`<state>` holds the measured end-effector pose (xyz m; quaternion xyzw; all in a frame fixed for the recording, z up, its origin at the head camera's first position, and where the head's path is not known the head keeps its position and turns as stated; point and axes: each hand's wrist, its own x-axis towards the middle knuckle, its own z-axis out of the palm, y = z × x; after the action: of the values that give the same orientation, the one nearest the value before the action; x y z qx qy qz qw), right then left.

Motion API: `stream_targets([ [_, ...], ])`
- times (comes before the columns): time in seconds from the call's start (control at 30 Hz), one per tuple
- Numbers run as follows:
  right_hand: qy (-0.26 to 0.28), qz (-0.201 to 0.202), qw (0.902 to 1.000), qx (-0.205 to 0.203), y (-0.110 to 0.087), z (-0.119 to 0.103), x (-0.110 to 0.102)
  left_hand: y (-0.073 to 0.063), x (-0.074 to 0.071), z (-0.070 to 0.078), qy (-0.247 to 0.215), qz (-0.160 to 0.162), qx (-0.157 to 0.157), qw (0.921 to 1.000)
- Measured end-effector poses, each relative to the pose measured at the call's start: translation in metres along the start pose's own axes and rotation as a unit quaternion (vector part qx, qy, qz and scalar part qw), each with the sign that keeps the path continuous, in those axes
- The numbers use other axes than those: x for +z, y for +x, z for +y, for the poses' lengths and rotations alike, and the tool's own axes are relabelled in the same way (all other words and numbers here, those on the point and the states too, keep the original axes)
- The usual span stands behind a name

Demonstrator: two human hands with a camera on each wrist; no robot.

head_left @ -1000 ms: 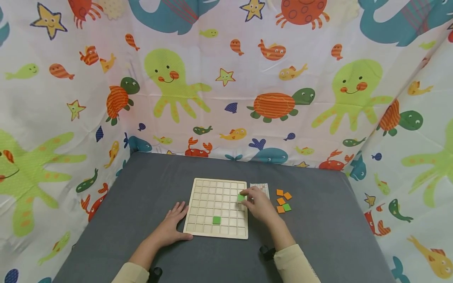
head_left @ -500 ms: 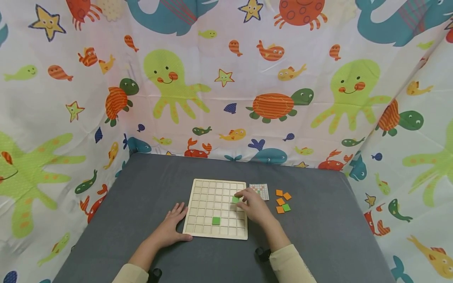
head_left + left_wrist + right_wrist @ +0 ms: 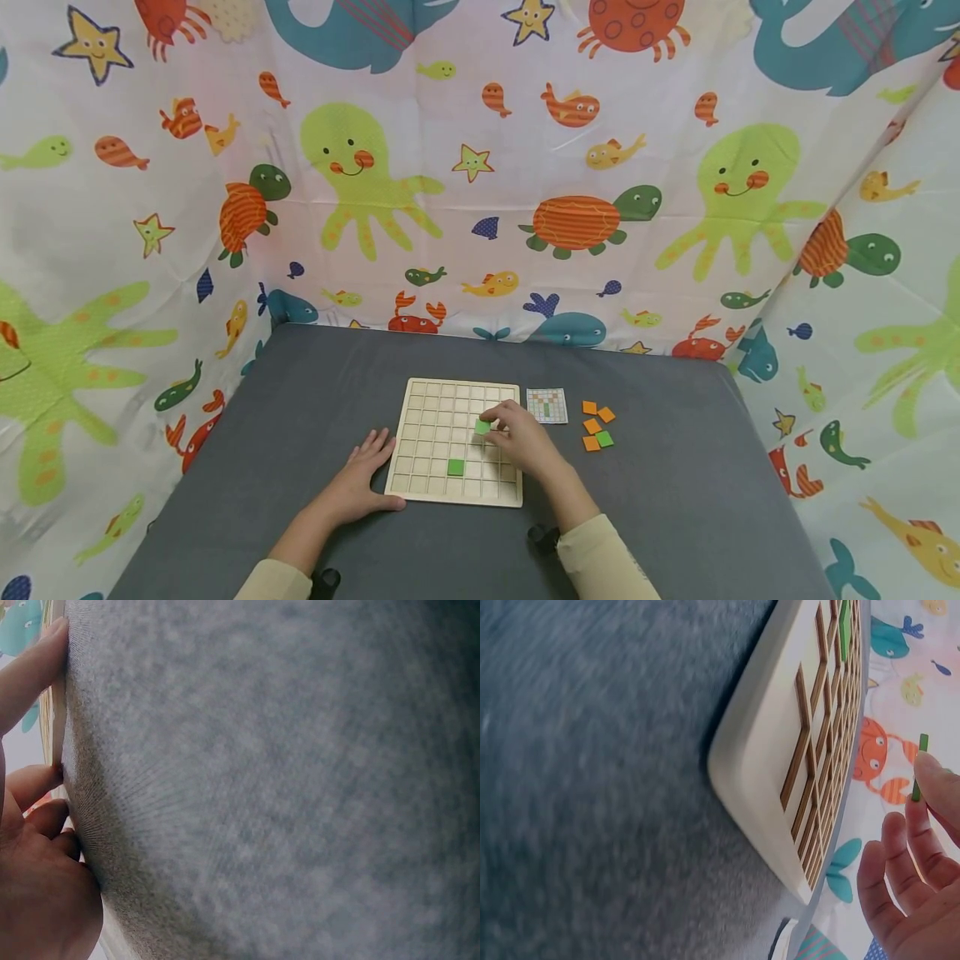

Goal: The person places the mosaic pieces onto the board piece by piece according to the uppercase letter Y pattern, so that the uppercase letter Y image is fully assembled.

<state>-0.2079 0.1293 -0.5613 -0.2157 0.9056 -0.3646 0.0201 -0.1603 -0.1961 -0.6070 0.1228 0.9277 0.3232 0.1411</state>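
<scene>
My right hand [image 3: 522, 437] pinches a thin green square tile [image 3: 482, 427] between thumb and fingers, over the right half of a pale wooden grid board [image 3: 427, 417]. In the right wrist view the green tile [image 3: 922, 769] appears edge-on, held clear of the board [image 3: 742, 765]. A second green tile [image 3: 455, 467] lies in a cell of the lower middle of the board. At the board's lower left corner rests my left hand [image 3: 362, 482], fingers spread and thumb along the front edge. The left wrist view shows those fingers [image 3: 34, 675] touching the board's side.
A small printed pattern card [image 3: 547, 406] lies just right of the board. Beyond it are several loose orange tiles [image 3: 591, 443] and one green tile [image 3: 603, 438]. A patterned curtain [image 3: 480, 217] surrounds the grey table [image 3: 337, 358] at the back and sides.
My right hand has carried the pinched green tile leftward across the board from its right edge, uncovering the pattern card. The left hand has stayed at the board's corner.
</scene>
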Motion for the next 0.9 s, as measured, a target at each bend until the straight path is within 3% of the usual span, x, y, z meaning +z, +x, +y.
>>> stream_targets([
  [0.6, 0.004, -0.02, 0.9998, 0.0, 0.005, -0.011, 0.019, 0.0, 0.001, -0.001, 0.003, -0.002, -0.004, 1.0],
  [0.9, -0.003, -0.046, 0.9987, 0.022, 0.008, -0.015, 0.032, 0.0, -0.001, 0.001, 0.001, -0.001, -0.001, 1.0],
])
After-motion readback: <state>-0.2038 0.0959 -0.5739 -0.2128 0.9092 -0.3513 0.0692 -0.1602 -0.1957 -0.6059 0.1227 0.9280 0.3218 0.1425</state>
